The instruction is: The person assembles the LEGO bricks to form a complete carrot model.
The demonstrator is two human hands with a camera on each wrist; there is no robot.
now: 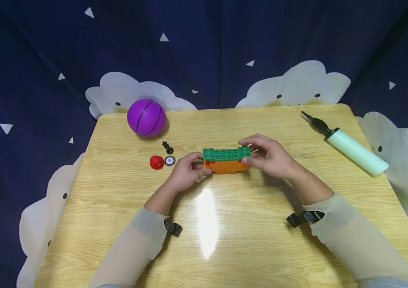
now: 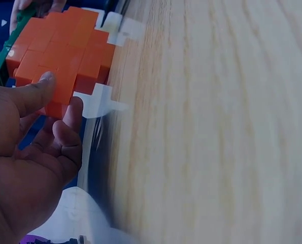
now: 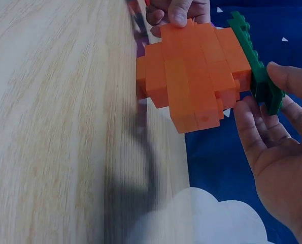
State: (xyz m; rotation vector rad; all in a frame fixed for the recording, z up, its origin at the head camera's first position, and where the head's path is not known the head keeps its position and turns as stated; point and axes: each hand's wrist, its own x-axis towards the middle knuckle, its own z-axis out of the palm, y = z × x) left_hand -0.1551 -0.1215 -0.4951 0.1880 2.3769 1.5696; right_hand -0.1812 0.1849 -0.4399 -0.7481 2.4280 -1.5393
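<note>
An orange toy-brick build (image 1: 225, 167), stepped at its edges, has a green studded brick strip (image 1: 227, 154) along its top. Both hands hold it over the middle of the table. My left hand (image 1: 185, 172) grips the orange end, its thumb on the near face and the fingers behind, as the left wrist view shows. At the opposite end, my right hand (image 1: 274, 158) pinches the green strip (image 3: 256, 66) between thumb and fingers. The right wrist view shows the orange bricks (image 3: 191, 71) fanning out below that strip.
Left of the build lie a red cap-shaped piece (image 1: 157, 162), a round chip (image 1: 169, 161) and a small black knobbed piece (image 1: 168, 147). Behind them sits a purple ball (image 1: 147, 117). A pale green hand pump (image 1: 357, 151) lies at the right edge of the wooden table (image 1: 247, 240).
</note>
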